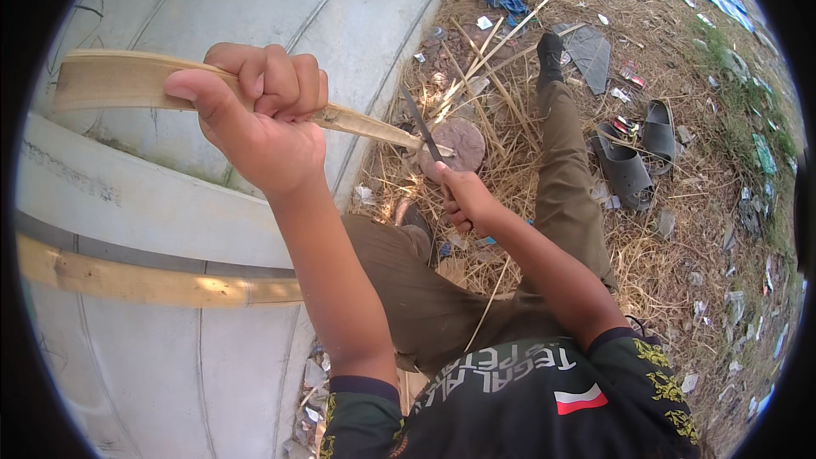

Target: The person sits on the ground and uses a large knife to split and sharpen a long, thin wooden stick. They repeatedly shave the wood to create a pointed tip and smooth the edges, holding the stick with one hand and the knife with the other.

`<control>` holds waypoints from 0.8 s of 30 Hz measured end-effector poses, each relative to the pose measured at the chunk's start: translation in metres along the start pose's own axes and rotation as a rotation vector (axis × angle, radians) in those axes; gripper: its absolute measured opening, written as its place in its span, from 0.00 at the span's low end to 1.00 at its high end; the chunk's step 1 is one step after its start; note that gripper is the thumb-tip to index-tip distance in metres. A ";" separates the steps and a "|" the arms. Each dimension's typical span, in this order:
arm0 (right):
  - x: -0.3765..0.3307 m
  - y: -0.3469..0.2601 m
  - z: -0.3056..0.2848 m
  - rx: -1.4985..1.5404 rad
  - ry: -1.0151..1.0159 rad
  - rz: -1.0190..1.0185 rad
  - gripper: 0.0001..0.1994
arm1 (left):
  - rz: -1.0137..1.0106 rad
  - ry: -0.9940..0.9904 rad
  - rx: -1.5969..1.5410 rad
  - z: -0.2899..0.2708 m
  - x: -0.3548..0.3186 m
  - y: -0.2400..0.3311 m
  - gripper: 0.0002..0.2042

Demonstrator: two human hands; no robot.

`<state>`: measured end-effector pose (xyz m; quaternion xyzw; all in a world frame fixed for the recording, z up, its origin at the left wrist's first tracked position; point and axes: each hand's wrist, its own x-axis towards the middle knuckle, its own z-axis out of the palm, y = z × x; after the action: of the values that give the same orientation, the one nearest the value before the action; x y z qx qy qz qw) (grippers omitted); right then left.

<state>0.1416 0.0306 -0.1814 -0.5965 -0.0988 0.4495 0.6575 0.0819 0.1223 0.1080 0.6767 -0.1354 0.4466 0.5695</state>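
Note:
My left hand (263, 115) is closed around a long, pale bamboo strip (361, 125), thumb lying along its side. The strip's wide end sticks out to the left, and its narrow end rests at a round stone-like block (466, 140) on the ground. In my right hand (466, 197) is a dark, narrow-bladed knife (422, 126), gripped by its handle. Its blade points up and away, crossing close to the strip's narrow end over the block. Whether the edge touches the strip I cannot tell.
Split bamboo pieces (501, 59) lie beyond the block. To the right are grey sandals (625, 172) and a dark flat slab (588, 57). Pale wall panels (212, 153) stand on the left, with a bamboo pole (161, 280) along them. Straw and litter cover the ground.

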 end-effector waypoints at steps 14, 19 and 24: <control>0.049 0.078 -0.029 -0.638 0.309 -0.200 0.30 | 0.092 -0.045 0.080 -0.002 -0.008 0.001 0.31; 0.046 0.056 -0.023 0.038 -0.034 0.150 0.30 | 0.035 0.125 0.071 -0.029 0.004 -0.002 0.32; -0.007 0.008 0.028 -0.307 0.066 -0.527 0.30 | 0.128 0.195 0.191 -0.035 0.001 -0.002 0.32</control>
<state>0.1150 0.0439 -0.1780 -0.6569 -0.2955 0.2237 0.6566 0.0679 0.1547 0.1063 0.6714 -0.0790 0.5563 0.4833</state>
